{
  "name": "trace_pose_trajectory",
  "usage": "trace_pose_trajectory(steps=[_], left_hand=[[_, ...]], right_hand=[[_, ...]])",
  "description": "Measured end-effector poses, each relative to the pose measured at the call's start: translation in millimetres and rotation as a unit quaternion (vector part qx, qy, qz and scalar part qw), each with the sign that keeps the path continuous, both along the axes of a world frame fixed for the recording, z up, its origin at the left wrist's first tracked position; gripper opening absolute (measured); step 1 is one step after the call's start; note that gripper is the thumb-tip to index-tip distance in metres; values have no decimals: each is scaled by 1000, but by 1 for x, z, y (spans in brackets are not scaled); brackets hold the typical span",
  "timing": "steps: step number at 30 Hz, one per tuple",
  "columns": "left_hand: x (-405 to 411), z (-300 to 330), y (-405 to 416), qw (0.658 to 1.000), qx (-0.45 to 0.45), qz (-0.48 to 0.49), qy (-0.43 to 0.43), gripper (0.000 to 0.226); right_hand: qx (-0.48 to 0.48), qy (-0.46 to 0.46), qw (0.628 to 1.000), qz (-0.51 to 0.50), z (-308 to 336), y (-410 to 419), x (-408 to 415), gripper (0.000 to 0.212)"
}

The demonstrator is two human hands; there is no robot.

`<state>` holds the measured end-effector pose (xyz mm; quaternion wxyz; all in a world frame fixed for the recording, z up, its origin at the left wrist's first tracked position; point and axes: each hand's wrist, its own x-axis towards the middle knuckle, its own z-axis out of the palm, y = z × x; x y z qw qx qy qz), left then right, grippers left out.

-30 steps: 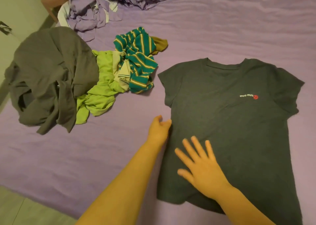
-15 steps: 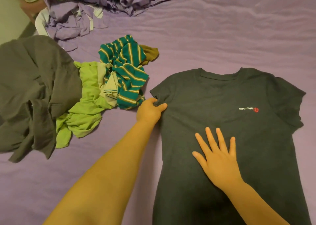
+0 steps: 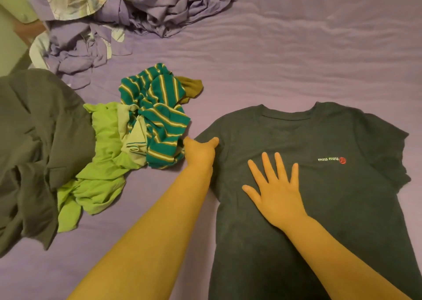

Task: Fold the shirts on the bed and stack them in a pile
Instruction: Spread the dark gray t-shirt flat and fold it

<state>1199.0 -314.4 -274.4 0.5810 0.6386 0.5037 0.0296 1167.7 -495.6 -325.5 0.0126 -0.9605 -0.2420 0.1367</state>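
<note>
Purple bedsheet (image 3: 296, 55) everywhere; dark tee (image 3: 296, 208) is laid flat on it, its left sleeve pinched by the left hand (image 3: 199, 154), chest pressed by the flat, spread right hand (image 3: 277, 194).

Both forearms are bare from the frame's lower edge to the wrists, no sleeve, watch, bracelet or ring showing on either, and the left hand (image 3: 199, 154) and right hand (image 3: 277, 191) are ungloved, with short, plain, unpainted fingernails on the right.
</note>
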Motion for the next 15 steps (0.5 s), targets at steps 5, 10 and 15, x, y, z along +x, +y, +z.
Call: trace_pose_trajectory(steps=[5,10,15], left_hand=[[12,-7,16,982,138,-114,-58,75],[12,-24,29,991,86,-87,-51,76],[7,-17,34,965,178,-183,-61,59]], right_hand=[[13,-1,999,31,3,42,39,75],[34,-7,999,24,4,64,65,97],[17,-22,999,34,-3,64,61,87]])
